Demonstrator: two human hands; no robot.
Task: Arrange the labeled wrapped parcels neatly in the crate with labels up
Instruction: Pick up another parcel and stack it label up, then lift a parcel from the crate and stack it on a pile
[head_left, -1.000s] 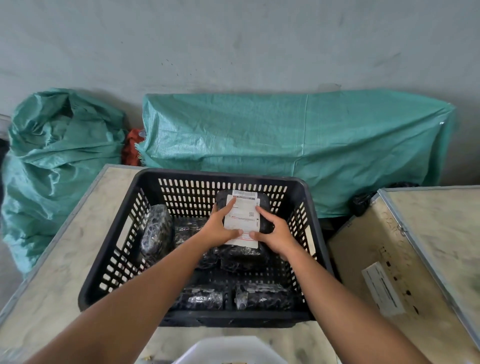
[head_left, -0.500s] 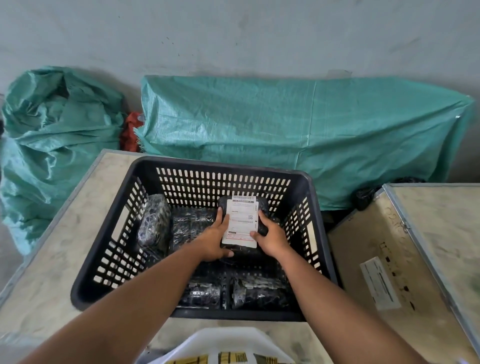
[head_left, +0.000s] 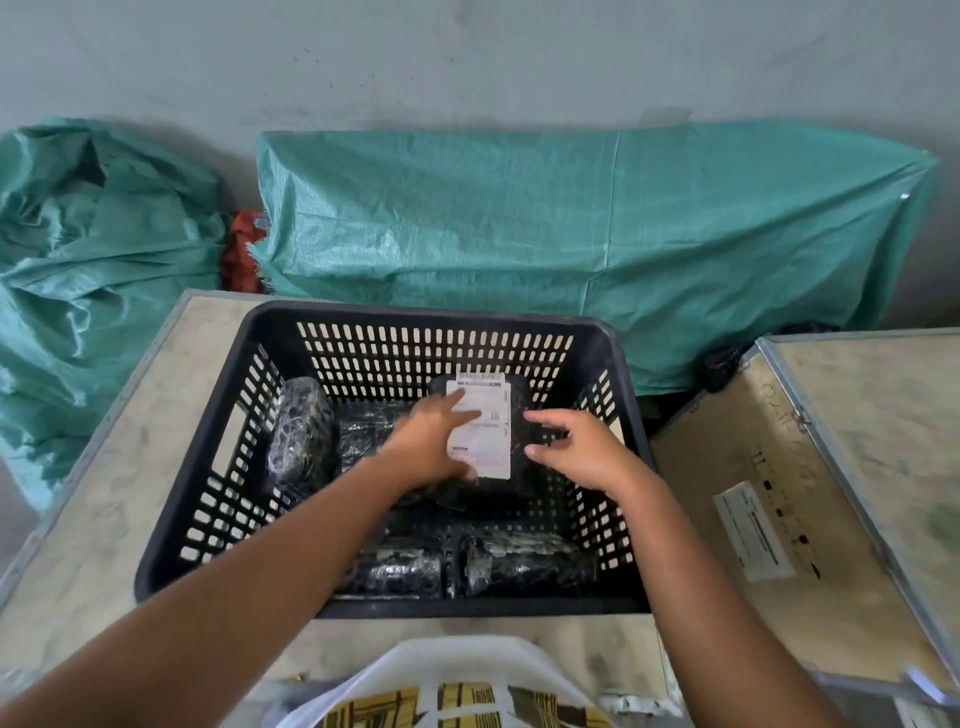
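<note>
A pale tabletop (head_left: 104, 467) is carrying a black slotted crate (head_left: 415, 325), which is sitting square in front of the person, with green woven sacks (head_left: 571, 234) lying against the wall behind it. Inside the crate, several black wrapped parcels are lying on the floor: one (head_left: 301, 431) is standing on edge against the left wall, two (head_left: 395, 569) (head_left: 524, 564) are lying side by side along the near wall, and the labeled parcel (head_left: 483, 493) is resting toward the back right on top of others, its white label (head_left: 483, 431) facing up. The left hand (head_left: 431, 441) is reaching in from the near left, its fingers spread and lying across the left part of the label, touching the parcel. The right hand (head_left: 576, 452) is hovering just beside the parcel's right edge, open with fingers loosely curled, gripping nothing; whether its fingertips are touching the wrap cannot be told. A second tabletop (head_left: 857, 441) with a white sticker is standing to the right, apart from the crate.
</note>
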